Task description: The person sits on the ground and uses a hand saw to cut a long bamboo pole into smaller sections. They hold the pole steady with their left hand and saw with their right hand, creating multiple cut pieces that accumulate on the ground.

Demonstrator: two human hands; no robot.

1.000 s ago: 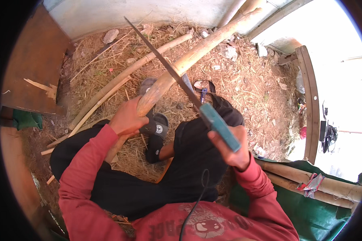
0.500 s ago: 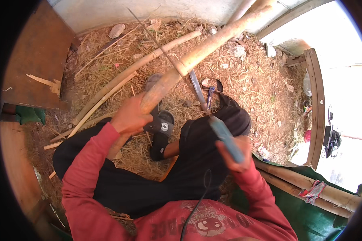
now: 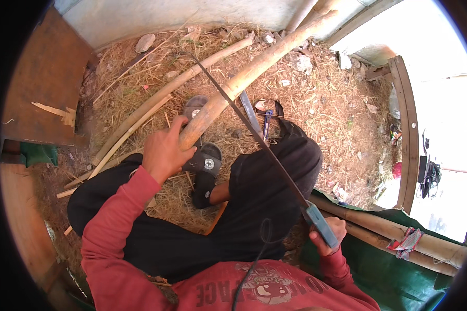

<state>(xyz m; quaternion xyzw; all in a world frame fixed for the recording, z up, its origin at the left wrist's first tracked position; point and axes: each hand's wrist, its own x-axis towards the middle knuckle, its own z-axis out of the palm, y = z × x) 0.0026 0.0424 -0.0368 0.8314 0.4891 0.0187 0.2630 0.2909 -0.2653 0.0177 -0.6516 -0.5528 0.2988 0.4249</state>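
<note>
A pale bamboo pole (image 3: 267, 65) slants from the far right down to my left hand (image 3: 163, 150), whose fingers are wrapped round it near its near end. My right hand (image 3: 329, 236) is closed on the blue-green handle (image 3: 321, 226) of a long, thin hand saw. The dark saw blade (image 3: 267, 150) runs up and to the left, lying across the pole ahead of my left hand. Whether the teeth have cut into the bamboo, I cannot tell. The right hand is beside my right thigh, at the blade's near end.
Longer bamboo pieces (image 3: 166, 96) lie at left on straw-covered soil (image 3: 342, 119). A knife-like blade (image 3: 250, 111) and a blue cutter (image 3: 267, 123) rest by my right knee. A rusty brown panel (image 3: 46, 83) stands left, a wooden frame (image 3: 407, 129) right, lashed bamboo poles (image 3: 389, 230) nearer.
My right hand has drawn the saw back, down and to the right, so less blade sticks out past the pole. The pole has shifted slightly left; my left hand stays on it.
</note>
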